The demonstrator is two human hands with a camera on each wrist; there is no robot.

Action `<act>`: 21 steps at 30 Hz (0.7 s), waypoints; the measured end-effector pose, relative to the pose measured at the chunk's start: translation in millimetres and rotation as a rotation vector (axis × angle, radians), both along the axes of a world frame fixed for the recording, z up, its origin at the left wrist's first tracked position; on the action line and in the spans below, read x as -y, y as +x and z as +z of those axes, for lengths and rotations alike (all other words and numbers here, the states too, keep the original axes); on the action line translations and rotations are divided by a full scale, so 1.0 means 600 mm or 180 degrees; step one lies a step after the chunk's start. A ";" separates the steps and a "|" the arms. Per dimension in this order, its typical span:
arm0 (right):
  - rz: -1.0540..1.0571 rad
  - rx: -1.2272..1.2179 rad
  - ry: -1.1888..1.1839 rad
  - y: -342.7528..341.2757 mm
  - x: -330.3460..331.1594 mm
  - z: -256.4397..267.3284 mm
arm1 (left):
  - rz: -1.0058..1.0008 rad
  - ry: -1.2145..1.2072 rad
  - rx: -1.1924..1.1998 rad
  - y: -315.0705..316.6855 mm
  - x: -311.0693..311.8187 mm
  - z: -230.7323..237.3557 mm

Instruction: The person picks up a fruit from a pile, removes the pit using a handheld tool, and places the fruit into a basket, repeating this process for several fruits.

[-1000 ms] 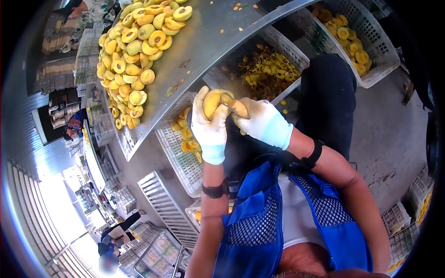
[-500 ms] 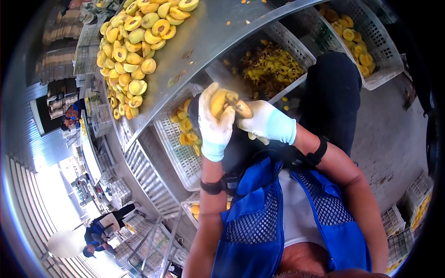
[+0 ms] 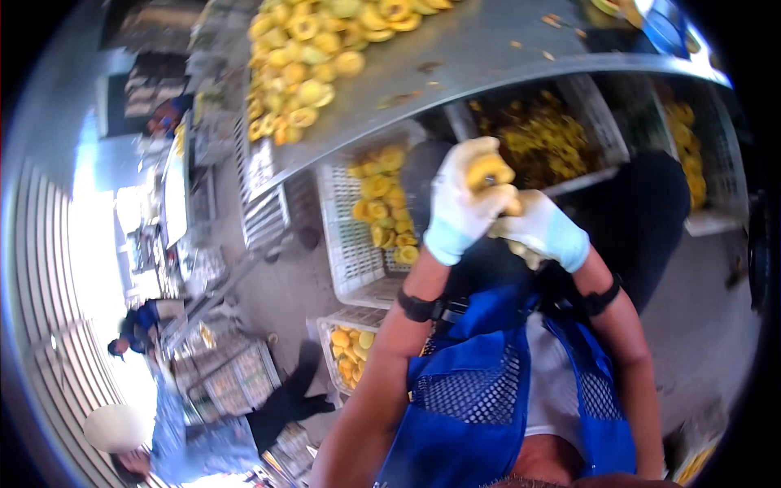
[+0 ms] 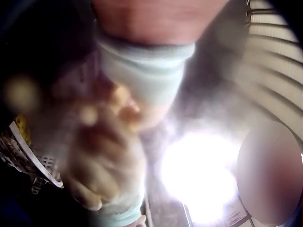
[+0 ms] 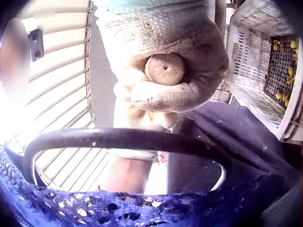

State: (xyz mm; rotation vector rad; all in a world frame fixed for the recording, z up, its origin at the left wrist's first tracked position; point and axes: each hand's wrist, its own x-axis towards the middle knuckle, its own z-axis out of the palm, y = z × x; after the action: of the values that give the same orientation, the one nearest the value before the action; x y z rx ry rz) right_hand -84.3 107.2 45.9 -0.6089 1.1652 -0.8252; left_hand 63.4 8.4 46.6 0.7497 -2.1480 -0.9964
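My gloved left hand grips a yellow peach half above my lap, its fingers wrapped round the fruit's far side. Close against it, my gloved right hand curls round the handle of a pitting knife, whose round wooden butt shows in the right wrist view. The metal end of the tool is at the peach half and mostly hidden by the fingers. The left wrist view is blurred and shows both gloves close together.
Many peach halves lie heaped on the metal table. Beneath its edge stand a crate of peach pieces and another with yellow scraps. A smaller crate sits by my left arm. Another person is at lower left.
The head view has swung, so table, crates and hands appear farther right. My hands still hold the peach half and tool, now turned closer together. A person has come nearer at lower left.
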 end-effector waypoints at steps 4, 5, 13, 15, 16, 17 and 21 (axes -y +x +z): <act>0.0197 0.0256 -0.0226 -0.012 -0.010 -0.006 | -0.0336 0.0268 -0.0014 0.006 0.010 0.000; 0.0226 0.0215 -0.0217 -0.011 -0.008 -0.004 | -0.0329 0.0366 0.0003 0.008 0.011 0.003; 0.0251 0.0498 -0.0038 -0.004 -0.010 -0.002 | 0.0046 0.0848 -0.0531 0.008 -0.014 -0.007; 0.0224 0.0294 -0.0183 -0.002 -0.010 -0.010 | -0.0213 0.1318 -0.0538 0.015 -0.007 -0.001; 0.0247 0.0259 -0.0139 0.000 -0.010 -0.009 | -0.0354 0.1331 -0.0499 0.020 0.000 0.001; 0.0271 0.0226 -0.0097 0.001 -0.008 -0.003 | -0.0458 0.1564 -0.0552 0.024 0.008 0.004; 0.0403 0.0228 -0.0128 0.008 -0.005 0.003 | -0.0491 0.2199 -0.0636 0.029 0.017 0.009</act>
State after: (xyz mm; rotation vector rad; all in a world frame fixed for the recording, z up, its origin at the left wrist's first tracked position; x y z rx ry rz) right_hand -79.5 110.0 47.5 -0.6740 1.0363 -0.7578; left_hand 80.6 -2.1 52.2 0.7513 -1.6976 -1.8534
